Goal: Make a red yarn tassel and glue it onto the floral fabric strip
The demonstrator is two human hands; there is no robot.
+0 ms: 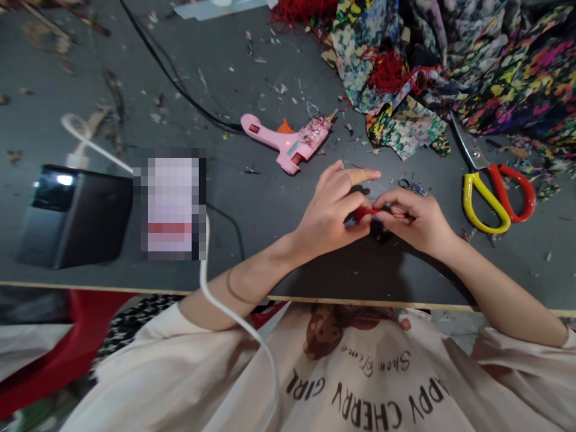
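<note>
Near the front edge of the dark grey desk (252, 198), the left hand (330, 213) and right hand (411, 219) meet, both pinching a thin red strand (375, 211) stretched between their fingertips; the left forefinger sticks out straight with a plaster on it. Just beyond them lies a pink plastic glue gun (290, 141). To the right rest scissors with one yellow and one red handle (492, 189), and far right sits a heap of flowered fabric (454, 66).
</note>
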